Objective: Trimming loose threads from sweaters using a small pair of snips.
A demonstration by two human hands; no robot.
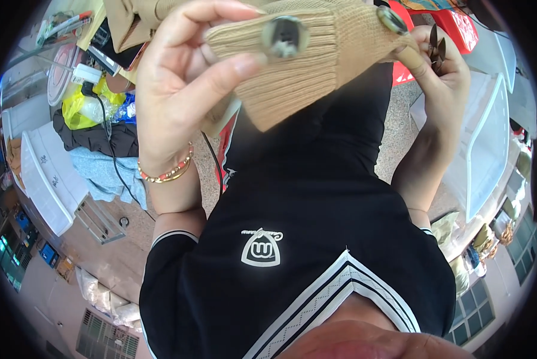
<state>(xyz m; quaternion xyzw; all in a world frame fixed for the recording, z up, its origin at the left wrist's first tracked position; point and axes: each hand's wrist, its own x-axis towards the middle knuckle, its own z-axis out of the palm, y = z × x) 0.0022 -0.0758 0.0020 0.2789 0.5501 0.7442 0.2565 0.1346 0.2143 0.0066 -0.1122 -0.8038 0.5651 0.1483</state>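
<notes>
A tan knit garment piece (307,78) with a ribbed band is stretched between my two hands, high in the view. One large dark button (284,37) with a pale rim sits on the ribbing. A second button (391,20) is at the upper right edge of the knit. My left hand (188,72) pinches the ribbed end, thumb in front and fingers behind. At the other end, the thumb and finger of my right hand (445,69) grip the knit edge. Dark pointed blades, apparently thread snips (437,49), stick out from that same hand.
More tan fabric (131,24) lies at the upper left. Below it are a yellow plastic bag (86,110), a black cable (105,125), a light blue cloth (107,173) and a white bin (50,173). A translucent bin (481,143) stands right, near a red item (457,30).
</notes>
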